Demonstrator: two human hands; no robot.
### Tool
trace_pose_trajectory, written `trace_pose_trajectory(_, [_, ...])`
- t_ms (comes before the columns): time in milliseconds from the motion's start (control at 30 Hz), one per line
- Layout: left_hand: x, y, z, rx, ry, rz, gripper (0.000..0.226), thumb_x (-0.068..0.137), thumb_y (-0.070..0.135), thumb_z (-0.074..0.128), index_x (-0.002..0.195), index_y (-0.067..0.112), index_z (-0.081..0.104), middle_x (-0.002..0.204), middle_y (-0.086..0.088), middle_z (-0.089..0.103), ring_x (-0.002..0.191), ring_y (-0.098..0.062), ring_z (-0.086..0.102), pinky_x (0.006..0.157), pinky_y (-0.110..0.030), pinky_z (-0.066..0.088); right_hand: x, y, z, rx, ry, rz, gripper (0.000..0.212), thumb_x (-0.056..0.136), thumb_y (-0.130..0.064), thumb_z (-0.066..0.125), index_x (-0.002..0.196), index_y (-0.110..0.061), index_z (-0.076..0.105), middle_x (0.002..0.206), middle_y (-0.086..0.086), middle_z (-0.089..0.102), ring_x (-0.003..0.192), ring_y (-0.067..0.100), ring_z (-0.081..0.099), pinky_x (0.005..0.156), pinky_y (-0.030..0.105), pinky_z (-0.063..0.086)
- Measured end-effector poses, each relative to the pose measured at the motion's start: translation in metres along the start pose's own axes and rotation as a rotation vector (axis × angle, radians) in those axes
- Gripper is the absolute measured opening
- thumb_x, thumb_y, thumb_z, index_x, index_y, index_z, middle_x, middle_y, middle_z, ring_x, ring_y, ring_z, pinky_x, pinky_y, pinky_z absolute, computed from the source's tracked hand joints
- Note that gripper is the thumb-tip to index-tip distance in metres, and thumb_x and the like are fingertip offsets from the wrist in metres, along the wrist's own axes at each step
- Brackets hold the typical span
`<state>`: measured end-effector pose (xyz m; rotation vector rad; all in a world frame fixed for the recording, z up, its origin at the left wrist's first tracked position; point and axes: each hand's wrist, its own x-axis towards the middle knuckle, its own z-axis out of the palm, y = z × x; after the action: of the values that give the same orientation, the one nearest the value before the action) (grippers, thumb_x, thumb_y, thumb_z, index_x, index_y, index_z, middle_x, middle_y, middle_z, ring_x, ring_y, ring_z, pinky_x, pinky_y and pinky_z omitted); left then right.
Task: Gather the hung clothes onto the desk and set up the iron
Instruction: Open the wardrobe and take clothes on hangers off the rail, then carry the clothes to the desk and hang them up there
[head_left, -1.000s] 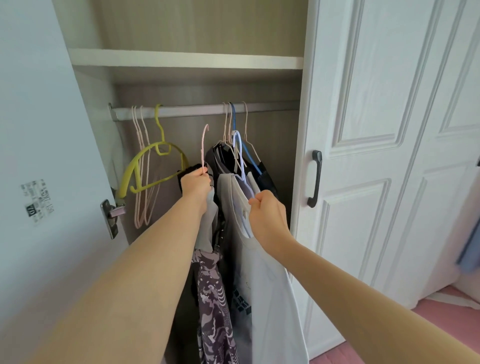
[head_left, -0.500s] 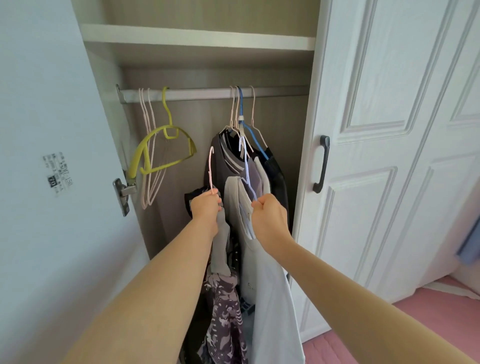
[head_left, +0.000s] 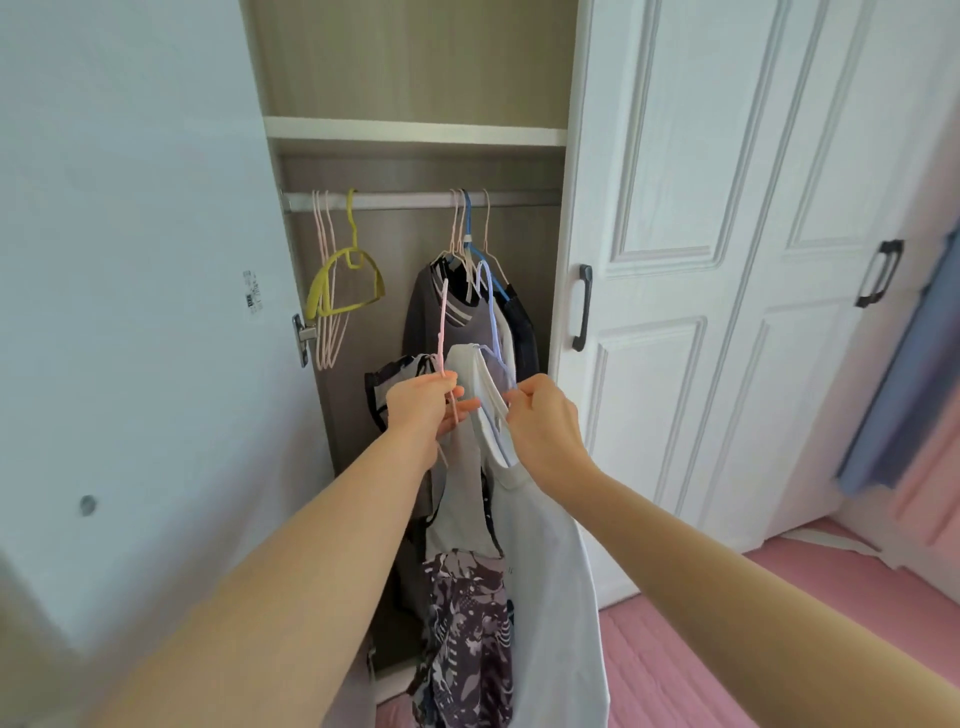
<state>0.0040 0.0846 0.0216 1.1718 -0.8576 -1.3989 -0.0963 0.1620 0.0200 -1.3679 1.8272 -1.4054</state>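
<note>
My left hand (head_left: 423, 402) grips a pink wire hanger (head_left: 442, 332) that carries a grey and dark patterned garment (head_left: 465, 618). My right hand (head_left: 543, 423) pinches a pale blue hanger (head_left: 491, 312) holding a white T-shirt (head_left: 545, 571). Both hangers are off the rail (head_left: 410, 200) and well below it, in front of the open wardrobe. On the rail several dark garments (head_left: 441, 317) still hang from pink and blue hangers. No desk or iron is in view.
Empty pink hangers and a yellow hanger (head_left: 345, 283) hang at the rail's left end. The open wardrobe door (head_left: 130, 312) stands to my left, closed white doors with dark handles (head_left: 584, 306) to my right. A shelf (head_left: 415, 130) sits above the rail. Pink floor lies below right.
Both hands have come down and back from the rail with their hangers and clothes. My view has pulled away from the wardrobe, showing more of the doors and floor.
</note>
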Motion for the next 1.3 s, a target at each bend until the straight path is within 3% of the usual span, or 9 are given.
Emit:
trace_pose_trajectory(167, [-0.071, 0.008, -0.018, -0.006, -0.174, 0.044, 0.011, 0.096, 0.008, 0.053, 0.107, 0.009, 0.055, 0.094, -0.010, 0.071, 0.062, -0.020, 0.072, 0.054, -0.028, 0.059, -0.053, -0.016, -0.024, -0.002, 0.026, -0.013, 0.020, 0.096, -0.010, 0.035, 0.099, -0.001, 0.052, 0.092, 0.013, 0.058, 0.071, 0.017, 0.044, 0.057, 0.026, 0.038])
trace_pose_trajectory(267, [-0.108, 0.012, -0.029, -0.018, -0.273, 0.038, 0.009, 0.097, 0.004, 0.049, 0.099, 0.012, 0.053, 0.103, -0.015, 0.071, 0.077, -0.028, 0.073, 0.061, -0.032, 0.061, -0.085, -0.025, -0.036, -0.028, 0.033, -0.043, 0.019, 0.098, -0.012, 0.037, 0.100, -0.004, 0.054, 0.097, 0.014, 0.060, 0.074, 0.017, 0.049, 0.058, 0.026, 0.041])
trace_pose_trajectory(333, [-0.128, 0.012, -0.036, -0.032, -0.322, 0.031, 0.015, 0.096, 0.002, 0.048, 0.109, 0.007, 0.053, 0.105, -0.017, 0.070, 0.082, -0.032, 0.072, 0.062, -0.033, 0.061, -0.107, -0.031, -0.045, -0.072, 0.032, -0.070, 0.020, 0.099, -0.014, 0.037, 0.102, -0.005, 0.054, 0.096, 0.010, 0.061, 0.075, 0.016, 0.051, 0.057, 0.023, 0.041])
trace_pose_trajectory(433, [-0.154, 0.008, -0.049, -0.025, -0.367, 0.022, 0.025, 0.096, 0.004, 0.049, 0.121, 0.002, 0.050, 0.105, -0.015, 0.071, 0.084, -0.031, 0.073, 0.067, -0.035, 0.061, -0.140, -0.037, -0.057, -0.101, 0.036, -0.092, 0.020, 0.100, -0.018, 0.036, 0.099, -0.008, 0.054, 0.094, 0.007, 0.062, 0.066, 0.012, 0.048, 0.052, 0.021, 0.039])
trace_pose_trajectory(667, [-0.219, 0.002, -0.089, 0.024, -0.437, 0.007, 0.025, 0.096, 0.006, 0.052, 0.118, -0.003, 0.055, 0.097, -0.011, 0.074, 0.086, -0.026, 0.073, 0.070, -0.033, 0.061, -0.225, -0.044, -0.077, -0.135, 0.052, -0.096, 0.020, 0.101, -0.020, 0.036, 0.097, -0.015, 0.054, 0.088, 0.001, 0.064, 0.056, 0.008, 0.045, 0.042, 0.013, 0.033])
trace_pose_trajectory(967, [-0.327, -0.007, -0.150, -0.049, -0.589, -0.116, 0.027, 0.093, 0.001, 0.055, 0.119, -0.005, 0.054, 0.107, -0.016, 0.071, 0.085, -0.027, 0.073, 0.067, -0.034, 0.061, -0.345, -0.058, -0.080, -0.164, 0.098, -0.046, 0.020, 0.100, -0.021, 0.041, 0.094, -0.016, 0.059, 0.086, -0.003, 0.066, 0.060, 0.007, 0.048, 0.054, 0.019, 0.034])
trace_pose_trajectory(1167, [-0.388, -0.012, -0.189, -0.059, -0.585, -0.139, 0.018, 0.093, -0.001, 0.053, 0.110, -0.003, 0.059, 0.104, -0.016, 0.072, 0.085, -0.029, 0.073, 0.065, -0.034, 0.060, -0.420, -0.071, -0.087, -0.193, 0.108, -0.022, 0.020, 0.100, -0.021, 0.040, 0.097, -0.015, 0.060, 0.085, -0.005, 0.065, 0.054, 0.007, 0.046, 0.042, 0.010, 0.034])
trace_pose_trajectory(1300, [-0.423, -0.015, -0.211, -0.043, -0.554, -0.119, 0.019, 0.092, -0.001, 0.054, 0.110, -0.005, 0.058, 0.102, -0.017, 0.072, 0.086, -0.029, 0.072, 0.065, -0.033, 0.060, -0.461, -0.080, -0.099, -0.199, 0.080, -0.043, 0.018, 0.100, -0.020, 0.042, 0.098, -0.016, 0.060, 0.083, -0.006, 0.067, 0.055, 0.012, 0.049, 0.042, 0.015, 0.037])
